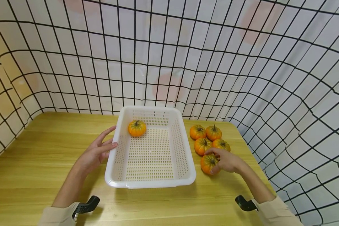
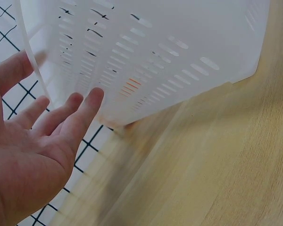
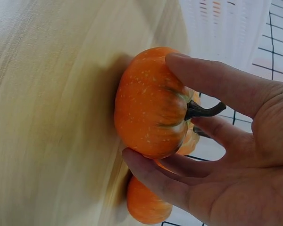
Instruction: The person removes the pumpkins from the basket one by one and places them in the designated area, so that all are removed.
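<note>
My right hand holds a small orange pumpkin, thumb on one side and fingertips on the other, its dark curved stem toward the palm. The pumpkin sits low, close over the wooden table. My left hand is at the left side of a white perforated plastic basket, thumb over the rim. In the left wrist view its other fingers stretch, loosely spread, along the outer wall. One orange pumpkin lies inside the basket, in its far left corner.
Several more pumpkins cluster on the wooden table, right of the basket and beyond my right hand. A black wire grid with a pale sheet behind it borders the back and sides.
</note>
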The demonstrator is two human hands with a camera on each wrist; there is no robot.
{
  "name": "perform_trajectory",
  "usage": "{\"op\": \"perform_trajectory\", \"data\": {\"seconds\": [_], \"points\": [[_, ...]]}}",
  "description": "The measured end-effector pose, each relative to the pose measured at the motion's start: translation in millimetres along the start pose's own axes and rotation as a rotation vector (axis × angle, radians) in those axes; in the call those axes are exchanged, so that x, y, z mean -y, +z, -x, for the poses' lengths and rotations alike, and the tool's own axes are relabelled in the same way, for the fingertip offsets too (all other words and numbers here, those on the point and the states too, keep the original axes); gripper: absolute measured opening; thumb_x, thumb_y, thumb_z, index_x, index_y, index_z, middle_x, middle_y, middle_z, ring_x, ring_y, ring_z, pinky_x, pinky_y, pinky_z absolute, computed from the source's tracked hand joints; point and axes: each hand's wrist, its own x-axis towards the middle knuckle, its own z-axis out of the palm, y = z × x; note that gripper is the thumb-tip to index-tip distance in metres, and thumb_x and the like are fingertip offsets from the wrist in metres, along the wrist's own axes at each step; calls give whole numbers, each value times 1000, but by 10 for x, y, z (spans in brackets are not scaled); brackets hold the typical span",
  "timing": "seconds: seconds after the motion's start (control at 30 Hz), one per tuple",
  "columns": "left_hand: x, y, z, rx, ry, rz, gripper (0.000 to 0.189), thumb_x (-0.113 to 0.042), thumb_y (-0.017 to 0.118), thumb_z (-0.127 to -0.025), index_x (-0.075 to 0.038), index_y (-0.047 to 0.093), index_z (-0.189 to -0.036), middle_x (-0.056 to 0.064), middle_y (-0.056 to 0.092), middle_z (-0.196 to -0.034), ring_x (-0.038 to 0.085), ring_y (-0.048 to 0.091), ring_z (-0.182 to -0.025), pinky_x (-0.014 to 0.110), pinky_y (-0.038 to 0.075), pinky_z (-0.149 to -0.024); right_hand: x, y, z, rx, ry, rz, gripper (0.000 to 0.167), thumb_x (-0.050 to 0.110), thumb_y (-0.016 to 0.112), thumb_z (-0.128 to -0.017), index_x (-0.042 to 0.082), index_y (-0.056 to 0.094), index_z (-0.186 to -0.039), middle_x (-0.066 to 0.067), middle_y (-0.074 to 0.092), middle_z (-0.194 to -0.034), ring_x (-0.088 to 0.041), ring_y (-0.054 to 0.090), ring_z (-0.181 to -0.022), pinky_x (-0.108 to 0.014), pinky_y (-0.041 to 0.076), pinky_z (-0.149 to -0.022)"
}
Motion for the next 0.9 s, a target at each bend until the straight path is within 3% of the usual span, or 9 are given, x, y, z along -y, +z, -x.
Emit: {"op": "perform_trajectory", "data": {"seconds": [0.9], "points": [[-14,6,5,6,-5,13,71,-11,56,-104,-26,19,-162,2,54,-146,24,70,-114,41,61,-90,-12,10,-34,-7,-1,-16,69,12,87,-71,13,59,-134,-22,54,-142,-46,48,-131,-67,39,-107]]}}
